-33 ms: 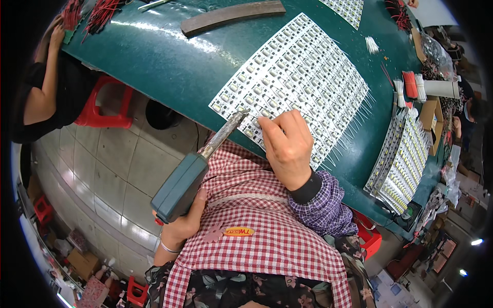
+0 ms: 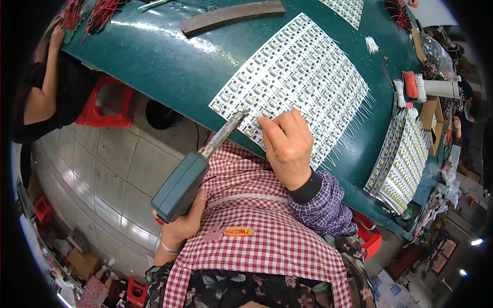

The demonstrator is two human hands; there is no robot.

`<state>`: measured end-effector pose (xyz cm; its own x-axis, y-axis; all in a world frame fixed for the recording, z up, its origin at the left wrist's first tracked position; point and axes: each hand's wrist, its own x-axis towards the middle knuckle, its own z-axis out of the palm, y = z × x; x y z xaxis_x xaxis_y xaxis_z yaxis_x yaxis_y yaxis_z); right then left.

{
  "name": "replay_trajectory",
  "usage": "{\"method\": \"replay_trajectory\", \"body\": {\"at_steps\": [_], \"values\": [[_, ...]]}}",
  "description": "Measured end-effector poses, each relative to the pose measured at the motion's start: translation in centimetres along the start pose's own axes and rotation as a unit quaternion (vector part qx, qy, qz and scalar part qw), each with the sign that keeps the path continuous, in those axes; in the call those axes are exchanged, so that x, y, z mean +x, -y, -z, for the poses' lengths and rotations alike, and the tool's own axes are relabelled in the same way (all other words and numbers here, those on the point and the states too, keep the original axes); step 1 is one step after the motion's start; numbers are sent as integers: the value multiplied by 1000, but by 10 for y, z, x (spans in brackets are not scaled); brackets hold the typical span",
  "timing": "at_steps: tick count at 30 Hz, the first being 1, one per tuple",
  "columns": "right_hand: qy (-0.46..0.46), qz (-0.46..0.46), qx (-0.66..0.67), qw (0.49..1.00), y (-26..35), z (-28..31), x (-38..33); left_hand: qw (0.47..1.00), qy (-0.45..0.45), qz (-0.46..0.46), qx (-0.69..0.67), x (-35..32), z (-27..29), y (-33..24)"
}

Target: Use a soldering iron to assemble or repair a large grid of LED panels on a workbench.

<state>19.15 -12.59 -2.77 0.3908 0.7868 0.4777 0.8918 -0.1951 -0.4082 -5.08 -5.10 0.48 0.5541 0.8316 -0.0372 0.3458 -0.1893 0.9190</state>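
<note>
My left hand [image 2: 184, 222] is wrapped around a soldering gun [image 2: 181, 186] with a dark green body and a long metal barrel. Its tip rests at the near left edge of a white LED circuit board panel [image 2: 303, 77], among the rows of small parts. Just right of that tip, my right hand [image 2: 288, 146] lies over the panel with thumb and forefinger pinched together. Whatever the pinch holds is too small or hidden to make out. Thin white wires [image 2: 362, 107] stick out along the panel's right side.
A curved dark bar [image 2: 233, 16] lies on the green table [image 2: 149, 56] beyond the panel. To the right are stacked LED panels [image 2: 398, 159], bundles of red wires [image 2: 410, 84] and a cardboard box [image 2: 432, 123]. At left, another person's arm [image 2: 49, 82] reaches over red-black wires near a red stool [image 2: 108, 105].
</note>
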Motion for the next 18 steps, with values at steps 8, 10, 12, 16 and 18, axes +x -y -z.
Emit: {"method": "replay_trajectory", "body": {"at_steps": [8, 10, 12, 16, 18], "values": [[6, -15, 7, 1000, 1, 8, -2, 1000, -4, 4, -5, 1, 0, 1], [0, -28, 5, 1000, 3, 16, -4, 1000, -12, 10, -6, 1, 1, 0], [-13, -33, 10, 999, 8, 25, -3, 1000, -16, 16, -6, 1, 2, 0], [-36, -15, 47, 998, 19, 23, 4, 999, -14, 24, -28, -1, 3, 3], [-39, -6, 62, 997, 18, 10, 3, 1000, -17, -2, -23, -1, 1, 6]]}}
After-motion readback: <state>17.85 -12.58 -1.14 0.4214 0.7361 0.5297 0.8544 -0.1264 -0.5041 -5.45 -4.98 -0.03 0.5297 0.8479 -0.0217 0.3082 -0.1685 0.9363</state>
